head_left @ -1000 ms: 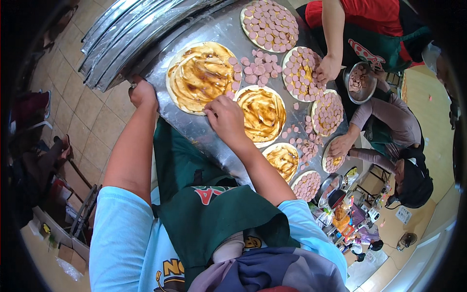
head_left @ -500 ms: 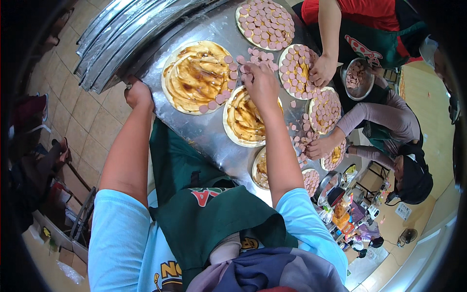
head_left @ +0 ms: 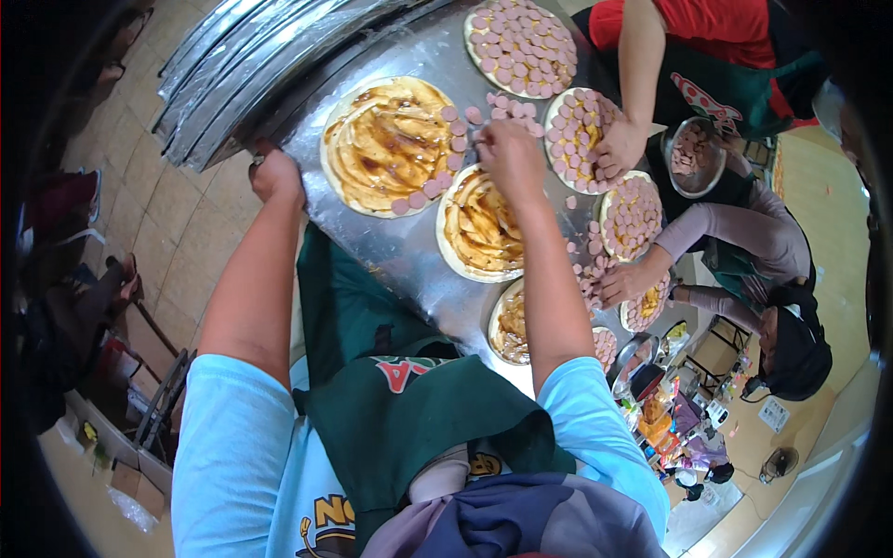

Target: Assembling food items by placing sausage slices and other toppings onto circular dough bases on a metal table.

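Note:
My left hand (head_left: 277, 177) is closed around the corner edge of the metal table (head_left: 358, 246). Over the small heap of pink sausage slices (head_left: 517, 110), my right hand (head_left: 512, 153) has its fingers curled down and drawn together; whatever they hold is hidden. Just left of it lies a large round dough base (head_left: 381, 149) streaked with brown sauce, sausage slices lining its right rim. Below the same hand is a smaller sauced dough base (head_left: 474, 228) without slices, partly covered by my wrist. Another sauced base (head_left: 510, 325) sits partly behind my right forearm.
Slice-covered pizzas (head_left: 521, 46) stand at the far side and right. A co-worker's hand (head_left: 621, 149) touches one pizza (head_left: 579, 139); another person's hand (head_left: 628, 282) is at loose slices. A metal bowl (head_left: 693, 158) holds slices. Wrapped trays (head_left: 251, 74) are stacked far left.
The whole view has shifted slightly. The fingers of my right hand have drawn closer together beside the slice heap. My left hand keeps its grip on the table edge.

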Tool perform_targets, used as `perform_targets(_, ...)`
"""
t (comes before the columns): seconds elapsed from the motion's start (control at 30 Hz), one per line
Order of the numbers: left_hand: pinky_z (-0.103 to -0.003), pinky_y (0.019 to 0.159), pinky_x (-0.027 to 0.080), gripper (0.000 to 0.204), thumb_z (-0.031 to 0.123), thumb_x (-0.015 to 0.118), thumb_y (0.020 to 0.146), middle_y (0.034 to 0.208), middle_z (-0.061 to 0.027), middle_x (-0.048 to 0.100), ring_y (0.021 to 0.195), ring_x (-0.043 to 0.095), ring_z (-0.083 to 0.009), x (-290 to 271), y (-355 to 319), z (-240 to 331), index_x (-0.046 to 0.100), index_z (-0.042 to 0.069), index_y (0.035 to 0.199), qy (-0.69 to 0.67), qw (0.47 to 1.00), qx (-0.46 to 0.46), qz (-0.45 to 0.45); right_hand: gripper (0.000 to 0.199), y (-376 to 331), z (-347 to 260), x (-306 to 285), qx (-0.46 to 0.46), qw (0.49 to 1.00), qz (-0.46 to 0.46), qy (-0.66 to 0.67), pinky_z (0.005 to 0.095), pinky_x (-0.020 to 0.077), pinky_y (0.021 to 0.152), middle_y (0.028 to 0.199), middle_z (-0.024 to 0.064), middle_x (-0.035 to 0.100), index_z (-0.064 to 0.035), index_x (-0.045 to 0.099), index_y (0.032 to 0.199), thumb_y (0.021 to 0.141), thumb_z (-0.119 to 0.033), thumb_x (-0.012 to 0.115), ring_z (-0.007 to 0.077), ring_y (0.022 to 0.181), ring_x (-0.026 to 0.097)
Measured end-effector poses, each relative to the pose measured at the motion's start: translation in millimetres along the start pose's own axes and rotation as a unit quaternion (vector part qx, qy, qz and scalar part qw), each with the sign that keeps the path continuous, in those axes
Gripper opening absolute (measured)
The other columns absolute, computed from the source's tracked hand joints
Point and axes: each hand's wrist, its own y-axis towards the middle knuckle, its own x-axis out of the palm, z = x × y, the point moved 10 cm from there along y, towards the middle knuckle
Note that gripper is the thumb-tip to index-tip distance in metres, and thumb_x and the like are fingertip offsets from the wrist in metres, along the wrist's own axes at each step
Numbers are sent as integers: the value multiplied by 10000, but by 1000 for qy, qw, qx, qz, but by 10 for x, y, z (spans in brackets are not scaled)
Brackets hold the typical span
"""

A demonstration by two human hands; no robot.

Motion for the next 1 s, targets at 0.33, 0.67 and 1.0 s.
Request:
perform_targets(0.33, -441, 944, 391, 784, 615, 424, 826, 1193, -287, 524, 1125, 503, -403, -58, -110, 47, 539, -101, 1124, -40, 999, -5, 2, 120, -401, -754, 343, 156, 847, -135, 490, 233, 491, 624, 804, 73, 632, 25, 620, 877, 763, -14, 628, 119, 685, 615)
perform_targets(0.67, -451, 919, 407, 719, 580, 389, 834, 1131, -286, 560, 1060, 542, -411, -128, -178, 97, 559, -71, 1087, -12, 1000, -8, 7, 121, -390, -1273, 481, 11, 968, -155, 200, 382, 459, 653, 738, 129, 573, -26, 587, 680, 664, -79, 694, 298, 751, 577)
perform_targets(1.0, -450, 914, 413, 708, 564, 391, 831, 1132, -281, 562, 1058, 546, -407, -119, -107, 63, 543, -68, 1113, -9, 1000, -6, -2, 43, -351, -1271, 412, 70, 946, -109, 298, 413, 458, 643, 757, 141, 569, -21, 584, 721, 704, -35, 621, 307, 752, 576)
